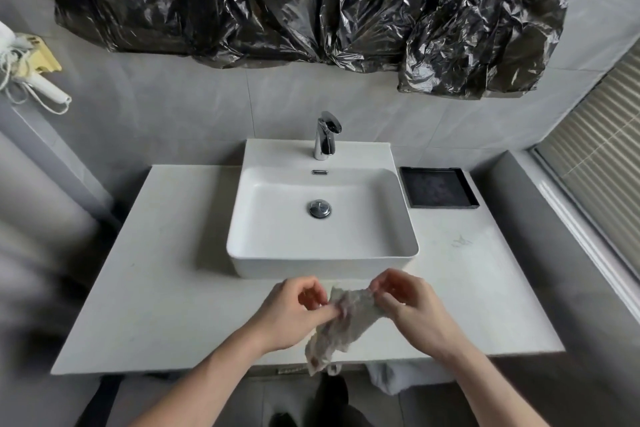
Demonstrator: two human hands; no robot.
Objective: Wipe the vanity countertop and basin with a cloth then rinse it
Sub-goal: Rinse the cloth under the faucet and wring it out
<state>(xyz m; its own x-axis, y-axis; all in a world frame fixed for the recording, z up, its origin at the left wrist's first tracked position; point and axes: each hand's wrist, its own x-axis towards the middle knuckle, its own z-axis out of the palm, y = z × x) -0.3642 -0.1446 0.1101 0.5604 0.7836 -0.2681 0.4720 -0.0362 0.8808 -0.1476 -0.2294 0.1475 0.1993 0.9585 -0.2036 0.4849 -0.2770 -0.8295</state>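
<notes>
Left hand (294, 314) and right hand (412, 308) each pinching the cloth (346, 319) before the basin (322, 215)

The worktop (145, 274) lay bare left of the raised basin (322, 218) and along its near edge. On the right, a black tray (438, 187) filled the far corner, and the faucet (325, 135) overhung the basin's far rim.

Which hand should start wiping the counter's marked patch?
Right, probably. The right hand already pinches the cloth, and the marks lie on its side of the basin.
</notes>
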